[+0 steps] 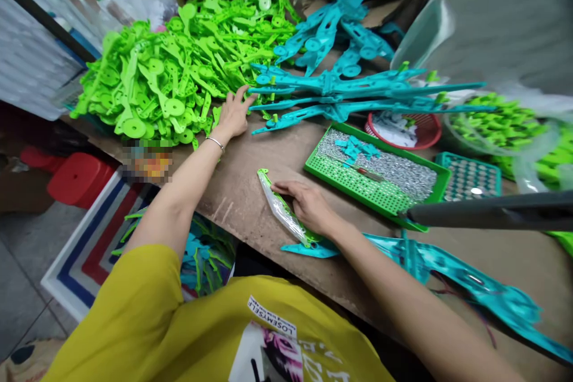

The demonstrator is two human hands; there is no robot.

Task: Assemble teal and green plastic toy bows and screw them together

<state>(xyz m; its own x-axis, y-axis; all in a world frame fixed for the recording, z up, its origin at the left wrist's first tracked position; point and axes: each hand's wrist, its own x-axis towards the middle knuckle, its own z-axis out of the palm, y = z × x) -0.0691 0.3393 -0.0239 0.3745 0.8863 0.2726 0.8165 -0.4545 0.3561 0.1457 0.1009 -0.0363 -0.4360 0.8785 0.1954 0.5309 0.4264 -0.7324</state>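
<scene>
My left hand point(235, 113) reaches to the right edge of a heap of bright green plastic arm pieces point(174, 71). Its fingers are spread, with the tips close to the ends of some long blue plastic frames point(331, 86). Near the table's front edge, my right hand point(308, 206) grips a green plastic piece with a clear cover point(282, 209); the thumb side of the grip is hidden. This piece lies against the pointed end of another blue plastic frame point(416, 256), which stretches to the lower right beneath my right forearm.
A green perforated tray point(353, 182) holds many small metal parts, blue bits and a screwdriver point(369, 173). Behind it are a red basket point(427, 131) and a tub of small green pieces point(496, 122). A dark bar point(492, 210) juts in from the right.
</scene>
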